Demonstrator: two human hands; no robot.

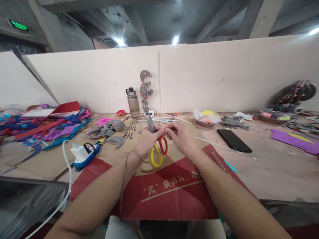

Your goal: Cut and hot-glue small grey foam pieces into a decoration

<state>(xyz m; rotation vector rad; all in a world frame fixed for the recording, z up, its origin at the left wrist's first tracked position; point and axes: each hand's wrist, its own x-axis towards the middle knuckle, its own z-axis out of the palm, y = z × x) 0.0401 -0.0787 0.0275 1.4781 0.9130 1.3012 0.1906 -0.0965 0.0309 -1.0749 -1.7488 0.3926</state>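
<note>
My left hand (151,140) is closed around the scissors (150,122). Their blades point up and away, and the yellow and red handle rings hang below the fingers. A thin cord loops about the left wrist. Fingertip to fingertip with it, my right hand (180,133) is pinched; whatever is between its fingers is too small to make out. Both hands are over a flattened cardboard sheet (169,202) with a red printed band. To the left lie a grey felt crescent (117,142) and grey felt pieces with pink dots (101,132).
A water bottle (133,105) stands behind the hands, beside a hanging grey felt ornament (144,89) against the white partition. A black phone (234,140) and a bowl (206,121) are on the right. At left are a blue power strip (86,159) and piled coloured felt (57,129).
</note>
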